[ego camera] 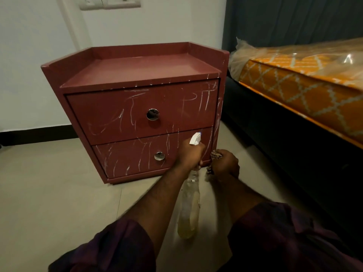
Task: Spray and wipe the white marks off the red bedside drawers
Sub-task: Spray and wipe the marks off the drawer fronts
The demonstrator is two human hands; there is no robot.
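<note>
Nearest the camera: dark purple sleeves (pixel 117 248), both forearms stretched forward over the tiled floor (pixel 49 193). Left hand (pixel 188 156) wrapped round the neck of a clear spray bottle (pixel 189 209), fingers curled tight; yellowish liquid in the lower body, white nozzle (pixel 195 138) on top, aimed at the lower drawer front. Right hand (pixel 225 163) just beside it, fist closed on a bunched checked cloth (pixel 216 154) at the bottom right corner of the red bedside drawers (pixel 121 114); actual contact with the wood hard to confirm. Drawers unit standing on the floor between wall and bed, both drawers closed, round chrome upper knob (pixel 152 114) and lower knob (pixel 159 156). White marks (pixel 204 100) scrawled over both fronts, along the top front edge and down the right side panel. Raised rim round three sides of the top. Right of that: orange patterned mattress (pixel 294 91) in clear plastic on a dark base. Farthest back: white wall (pixel 29 55), black skirting, switch plate (pixel 110 2), dark curtain (pixel 294 16).
</note>
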